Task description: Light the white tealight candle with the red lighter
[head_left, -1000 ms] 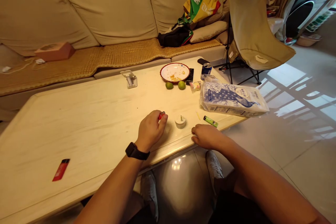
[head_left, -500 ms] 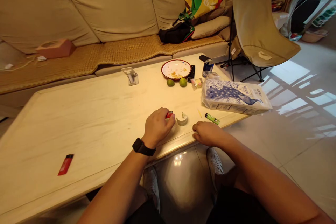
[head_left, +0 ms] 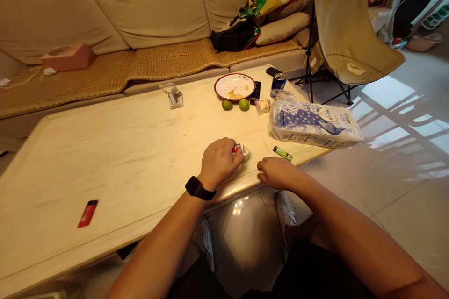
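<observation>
My left hand, with a black watch on its wrist, is closed around a red lighter. The lighter's metal top points right, close by the wick of a small round white candle; I see no flame. Part of the candle is hidden behind my thumb. My right hand rests on the table's near edge with its fingers curled in, and nothing shows in them. Just beyond it lie a green lighter and a thin yellowish stick. Another red lighter lies far to the left.
Across the pale table stand a red-rimmed plate, two green limes, a blue can and a large tissue pack. A white stand lies further left. Beyond are a sofa and a folding chair.
My left hand has moved right with the red lighter, bringing its top up to the candle's wick. The right hand stays where it was. The view has tilted down slightly.
</observation>
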Demonstrator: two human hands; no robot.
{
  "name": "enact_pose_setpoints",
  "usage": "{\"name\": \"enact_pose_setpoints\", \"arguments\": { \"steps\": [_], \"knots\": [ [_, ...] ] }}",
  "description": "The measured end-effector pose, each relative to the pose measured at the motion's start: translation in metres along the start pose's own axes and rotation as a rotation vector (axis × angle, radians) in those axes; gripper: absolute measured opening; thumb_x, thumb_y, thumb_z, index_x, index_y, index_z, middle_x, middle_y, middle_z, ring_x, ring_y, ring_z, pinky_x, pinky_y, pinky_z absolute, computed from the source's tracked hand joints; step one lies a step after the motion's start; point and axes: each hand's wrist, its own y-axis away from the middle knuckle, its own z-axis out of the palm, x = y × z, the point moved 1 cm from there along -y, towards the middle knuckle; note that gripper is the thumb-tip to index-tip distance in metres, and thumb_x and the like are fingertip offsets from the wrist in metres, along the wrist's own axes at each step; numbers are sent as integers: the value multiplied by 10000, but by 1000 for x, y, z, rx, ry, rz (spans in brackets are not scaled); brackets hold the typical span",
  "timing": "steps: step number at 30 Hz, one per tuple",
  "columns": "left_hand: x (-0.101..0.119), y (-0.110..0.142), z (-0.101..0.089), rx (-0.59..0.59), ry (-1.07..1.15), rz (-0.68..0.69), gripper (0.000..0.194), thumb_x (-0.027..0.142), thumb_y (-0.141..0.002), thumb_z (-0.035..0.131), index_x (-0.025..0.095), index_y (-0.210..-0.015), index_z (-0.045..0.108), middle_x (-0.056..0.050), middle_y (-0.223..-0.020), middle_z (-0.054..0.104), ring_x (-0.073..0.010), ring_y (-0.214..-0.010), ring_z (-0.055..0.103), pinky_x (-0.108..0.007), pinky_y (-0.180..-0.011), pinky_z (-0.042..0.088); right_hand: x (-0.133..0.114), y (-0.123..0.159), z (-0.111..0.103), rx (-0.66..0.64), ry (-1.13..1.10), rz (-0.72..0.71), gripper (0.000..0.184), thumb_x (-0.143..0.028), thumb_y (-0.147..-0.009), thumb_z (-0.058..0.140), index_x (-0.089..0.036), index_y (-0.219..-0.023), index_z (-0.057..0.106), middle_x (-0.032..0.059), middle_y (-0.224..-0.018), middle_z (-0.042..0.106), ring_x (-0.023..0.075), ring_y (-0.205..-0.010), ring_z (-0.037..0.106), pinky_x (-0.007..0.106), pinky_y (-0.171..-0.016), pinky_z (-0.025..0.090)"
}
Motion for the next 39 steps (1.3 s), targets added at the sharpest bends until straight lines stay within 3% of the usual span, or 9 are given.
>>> {"name": "enact_pose_setpoints", "arguments": {
  "steps": [17,23,31,39],
  "knots": [
    [2,-2,-3,-13,58,-36,215,352,-918,471,218,-757,517,-57,-750,595,-218,-739,540,-356,-668,387,0,0,0,-16,-7,16,320,-412,-938,475,-188,-1052,673,123,-1080,693,254,-969,656,318,-781,449],
    [-15,6,-8,116,246,-162,249,401,-977,405,200,-908,533,-65,-853,610,-214,-776,552,-342,-700,409,2,1,2,16,-6,0,309,-397,-926,469,-188,-1028,674,117,-1068,698,261,-967,659,328,-768,457],
    [-42,16,-15,123,266,-266,273,421,-1007,371,209,-925,521,-40,-830,596,-196,-745,543,-326,-686,392,2,1,1,-4,-11,4,313,-391,-930,466,-188,-1045,675,120,-1088,695,259,-986,654,330,-788,461],
    [-49,23,-17,121,245,-269,289,462,-988,403,211,-890,509,-28,-803,579,-189,-724,539,-314,-659,382,-3,0,-5,-56,-28,27,317,-387,-933,470,-187,-1066,677,130,-1105,688,260,-989,652,327,-794,449]
  ]
}}
